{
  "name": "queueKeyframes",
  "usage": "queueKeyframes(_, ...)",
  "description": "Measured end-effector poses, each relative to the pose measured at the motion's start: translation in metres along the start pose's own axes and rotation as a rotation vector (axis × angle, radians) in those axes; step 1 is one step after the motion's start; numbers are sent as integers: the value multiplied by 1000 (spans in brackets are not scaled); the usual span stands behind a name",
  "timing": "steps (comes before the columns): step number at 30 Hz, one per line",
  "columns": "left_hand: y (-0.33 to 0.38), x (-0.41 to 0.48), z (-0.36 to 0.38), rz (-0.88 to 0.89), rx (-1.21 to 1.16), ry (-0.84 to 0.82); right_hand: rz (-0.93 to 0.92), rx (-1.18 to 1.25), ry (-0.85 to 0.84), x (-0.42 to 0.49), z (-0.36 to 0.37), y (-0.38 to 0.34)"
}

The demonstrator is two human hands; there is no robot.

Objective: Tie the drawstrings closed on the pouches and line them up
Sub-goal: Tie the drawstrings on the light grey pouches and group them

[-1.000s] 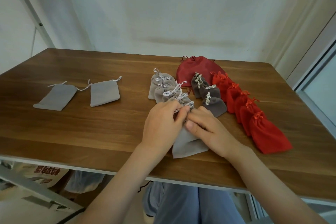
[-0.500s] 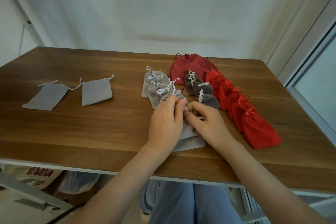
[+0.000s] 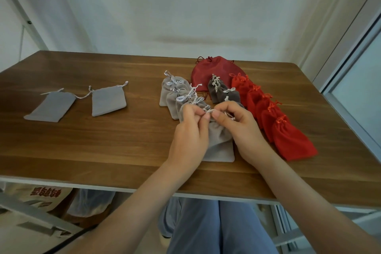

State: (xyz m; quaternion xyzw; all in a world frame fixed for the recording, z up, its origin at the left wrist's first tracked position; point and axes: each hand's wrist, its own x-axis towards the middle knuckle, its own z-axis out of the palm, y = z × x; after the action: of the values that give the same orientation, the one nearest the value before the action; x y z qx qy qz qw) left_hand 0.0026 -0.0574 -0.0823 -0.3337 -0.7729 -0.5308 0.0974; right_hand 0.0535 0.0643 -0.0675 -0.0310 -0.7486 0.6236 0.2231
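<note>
Since a second ago the left hand (image 3: pixel 189 140) and right hand (image 3: pixel 241 130) have drawn slightly apart, each pinching the thin white drawstring (image 3: pixel 210 111) stretched between them; the soft light grey fabric pouch (image 3: pixel 219 144), just left of the row of bright red fabric pouches (image 3: pixel 288 140), now has a gathered neck, so the knot is probably being tightened. Curled fingers hide the knot itself; two flat grey pouches (image 3: pixel 108 102) far left of that row look untied.
</note>
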Motion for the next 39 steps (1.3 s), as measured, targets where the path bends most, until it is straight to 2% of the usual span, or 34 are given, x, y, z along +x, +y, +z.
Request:
queueKeyframes(8, 4, 3, -6, -113, -108, 26, 139, 248, -60, 1, 1, -1)
queueKeyframes(15, 3, 1, -5, -22, -87, -58, 45, 191, -34, 1, 1, 3)
queueKeyframes(20, 1, 3, -9, -107, -196, -204, -34, 137, -22, 1, 0, 0)
queueKeyframes(24, -1, 5, -8, -205, -244, -289, -79, -83, -70, 1, -1, 2)
queueKeyframes(29, -1, 5, -9, -208, -204, -325, -151, -392, -111, -1, -8, 10)
queueKeyframes(35, -4, 8, -8, -289, -245, -381, -133, -479, -61, -3, -8, 9)
queueKeyframes(39, -6, 6, -7, -232, -183, -435, -260, -496, -50, -2, -5, 11)
